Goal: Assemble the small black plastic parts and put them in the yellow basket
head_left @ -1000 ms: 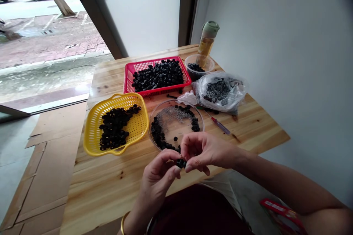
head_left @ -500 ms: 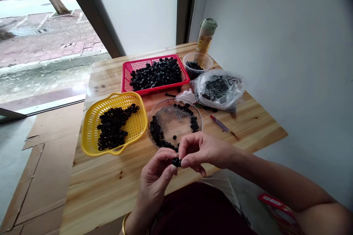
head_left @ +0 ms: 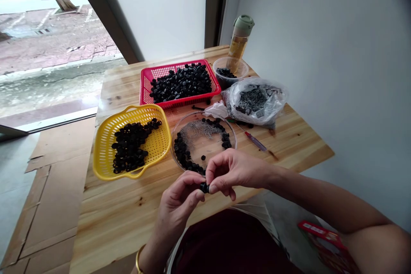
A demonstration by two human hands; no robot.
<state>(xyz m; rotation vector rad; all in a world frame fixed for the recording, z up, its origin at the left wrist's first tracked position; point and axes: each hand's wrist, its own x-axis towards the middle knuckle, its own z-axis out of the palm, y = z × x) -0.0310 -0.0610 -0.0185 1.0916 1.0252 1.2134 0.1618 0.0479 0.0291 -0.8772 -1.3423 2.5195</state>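
Between my fingertips, just over the near side of the table, is a small black plastic part (head_left: 204,187). My left hand (head_left: 181,201) pinches it from the left with thumb and fingers. From the right, my right hand (head_left: 229,173) grips the same part between thumb and forefinger. Fingers cover much of it, so its exact shape is hard to make out. Right behind the hands lies a round clear tray (head_left: 236,143), with black round parts along its rim and thin metal pins heaped at its far side. One loose black piece (head_left: 203,158) sits near its middle.
A yellow basket (head_left: 102,150) of black rings and caps stands left. Behind are a red basket (head_left: 146,87) of black discs, a clear tub (head_left: 246,68), a drink bottle (head_left: 240,36) and a plastic bag (head_left: 276,107) of dark small parts. A screwdriver (head_left: 256,141) lies right.
Both hands stay closed on the black part and have barely shifted. The whole view has moved slightly, so the table things appear a little higher.
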